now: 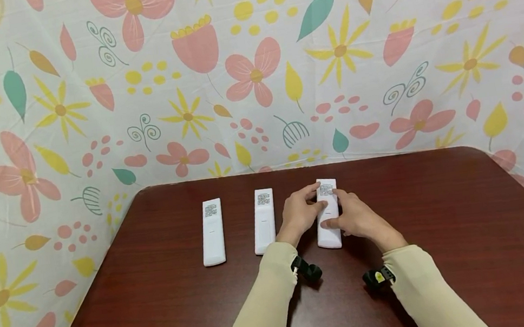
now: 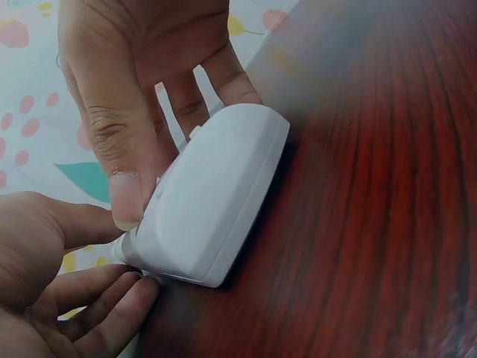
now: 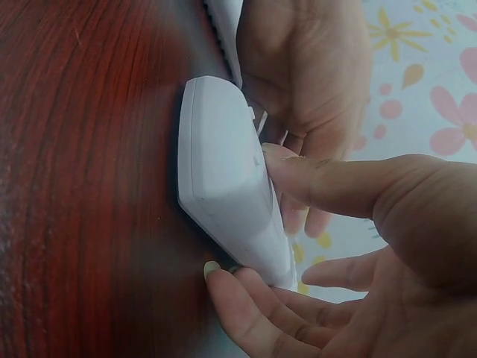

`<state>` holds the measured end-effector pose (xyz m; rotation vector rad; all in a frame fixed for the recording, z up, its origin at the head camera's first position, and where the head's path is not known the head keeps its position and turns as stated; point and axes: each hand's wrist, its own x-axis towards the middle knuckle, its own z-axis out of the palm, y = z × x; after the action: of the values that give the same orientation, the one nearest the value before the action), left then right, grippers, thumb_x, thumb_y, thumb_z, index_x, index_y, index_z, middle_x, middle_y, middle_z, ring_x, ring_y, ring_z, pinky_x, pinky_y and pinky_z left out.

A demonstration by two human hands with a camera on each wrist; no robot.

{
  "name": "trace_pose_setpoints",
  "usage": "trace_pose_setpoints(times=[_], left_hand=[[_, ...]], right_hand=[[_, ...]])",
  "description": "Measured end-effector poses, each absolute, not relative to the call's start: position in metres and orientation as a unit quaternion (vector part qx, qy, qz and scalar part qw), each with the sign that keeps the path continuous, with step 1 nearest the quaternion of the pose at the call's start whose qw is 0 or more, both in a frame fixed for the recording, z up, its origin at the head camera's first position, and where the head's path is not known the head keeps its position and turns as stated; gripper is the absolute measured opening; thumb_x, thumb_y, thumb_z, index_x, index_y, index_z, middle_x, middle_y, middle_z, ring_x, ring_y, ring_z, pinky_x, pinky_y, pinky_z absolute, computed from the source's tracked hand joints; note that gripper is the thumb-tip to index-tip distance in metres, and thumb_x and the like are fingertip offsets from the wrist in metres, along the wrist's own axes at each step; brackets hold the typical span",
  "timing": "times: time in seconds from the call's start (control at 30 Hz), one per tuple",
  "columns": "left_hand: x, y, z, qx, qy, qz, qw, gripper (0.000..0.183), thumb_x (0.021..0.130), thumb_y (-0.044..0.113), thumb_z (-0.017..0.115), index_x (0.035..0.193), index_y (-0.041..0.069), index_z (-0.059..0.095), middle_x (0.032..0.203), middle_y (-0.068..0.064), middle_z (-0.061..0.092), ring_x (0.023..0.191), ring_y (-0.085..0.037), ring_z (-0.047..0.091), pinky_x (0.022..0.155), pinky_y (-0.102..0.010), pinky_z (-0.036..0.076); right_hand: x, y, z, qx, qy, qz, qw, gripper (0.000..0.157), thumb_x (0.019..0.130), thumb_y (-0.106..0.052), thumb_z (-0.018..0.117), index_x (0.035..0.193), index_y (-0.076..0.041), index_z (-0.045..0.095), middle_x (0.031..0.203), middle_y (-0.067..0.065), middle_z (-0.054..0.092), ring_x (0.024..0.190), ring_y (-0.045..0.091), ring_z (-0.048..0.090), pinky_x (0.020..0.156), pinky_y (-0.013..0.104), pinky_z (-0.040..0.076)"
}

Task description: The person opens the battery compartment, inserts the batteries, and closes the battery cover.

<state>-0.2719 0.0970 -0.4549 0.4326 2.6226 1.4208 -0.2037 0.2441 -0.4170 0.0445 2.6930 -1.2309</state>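
A white remote control [image 1: 331, 239] lies at the right of the row, its back with a printed code label facing up. My left hand [image 1: 299, 210] grips it from the left, thumb on the back and fingers along the far left edge. From the right, my right hand [image 1: 359, 217] holds it too, its thumb lower on the back and its fingers at the right edge. In the left wrist view the remote's rounded near end [image 2: 216, 194] shows close over the tabletop. The right wrist view shows the right thumb [image 3: 320, 179] pressed to the back; the remote's front is hidden.
Two more white remotes lie label up to the left: a middle one [image 1: 264, 228], close by my left wrist, and a far-left one [image 1: 212, 235]. The dark red wooden table [image 1: 163, 317] ends at a flower-patterned cloth [image 1: 257, 120] behind and at the sides.
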Motion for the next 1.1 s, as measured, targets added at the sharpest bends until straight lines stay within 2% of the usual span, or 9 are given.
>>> trace_pose_setpoints(times=[0.17,0.47,0.7,0.83,1.0,1.1], left_hand=[[-0.271,0.097,-0.453,0.14,0.868,0.473,0.061,0.054,0.099,0.023,0.081,0.15,0.032,0.064,0.135,0.002,0.072,0.09,-0.006,0.069,0.072,-0.028,0.054],[-0.271,0.098,-0.454,0.13,0.862,0.486,0.07,0.055,0.097,0.019,0.083,0.148,0.03,0.066,0.135,0.002,0.072,0.08,-0.004,0.066,0.066,-0.026,0.054],[-0.271,0.101,-0.455,0.129,0.854,0.5,0.071,0.055,0.096,0.017,0.083,0.147,0.027,0.067,0.135,0.001,0.072,0.082,-0.004,0.068,0.069,-0.027,0.057],[-0.269,0.103,-0.454,0.126,0.853,0.501,0.072,0.053,0.097,0.017,0.083,0.147,0.025,0.067,0.134,0.0,0.072,0.088,-0.009,0.071,0.076,-0.031,0.059],[-0.265,0.105,-0.448,0.111,0.871,0.474,0.064,0.047,0.098,0.024,0.081,0.144,0.024,0.069,0.13,0.002,0.073,0.114,-0.02,0.069,0.094,-0.039,0.057],[-0.262,0.105,-0.443,0.108,0.881,0.457,0.06,0.047,0.098,0.026,0.08,0.144,0.022,0.07,0.128,0.001,0.074,0.12,-0.022,0.067,0.097,-0.041,0.056]], right_hand=[[-0.204,0.246,-0.416,0.014,0.906,-0.413,0.092,0.09,0.096,-0.008,0.081,0.158,0.017,0.022,0.145,0.045,0.033,0.085,0.033,0.068,0.065,0.039,0.064],[-0.203,0.249,-0.416,0.011,0.909,-0.406,0.09,0.093,0.095,-0.008,0.082,0.159,0.018,0.02,0.147,0.045,0.032,0.083,0.032,0.067,0.064,0.039,0.063],[-0.203,0.253,-0.416,0.012,0.91,-0.405,0.091,0.091,0.095,-0.009,0.082,0.158,0.019,0.022,0.147,0.045,0.035,0.091,0.035,0.069,0.066,0.041,0.064],[-0.202,0.255,-0.417,0.01,0.908,-0.408,0.092,0.09,0.095,-0.01,0.082,0.158,0.018,0.023,0.146,0.044,0.04,0.093,0.035,0.069,0.067,0.042,0.064],[-0.204,0.256,-0.417,0.003,0.906,-0.413,0.088,0.089,0.095,-0.01,0.083,0.157,0.017,0.026,0.146,0.041,0.045,0.094,0.034,0.07,0.067,0.043,0.064],[-0.205,0.256,-0.418,0.002,0.906,-0.415,0.084,0.087,0.094,-0.009,0.083,0.157,0.016,0.028,0.145,0.04,0.047,0.096,0.034,0.07,0.066,0.042,0.064]])
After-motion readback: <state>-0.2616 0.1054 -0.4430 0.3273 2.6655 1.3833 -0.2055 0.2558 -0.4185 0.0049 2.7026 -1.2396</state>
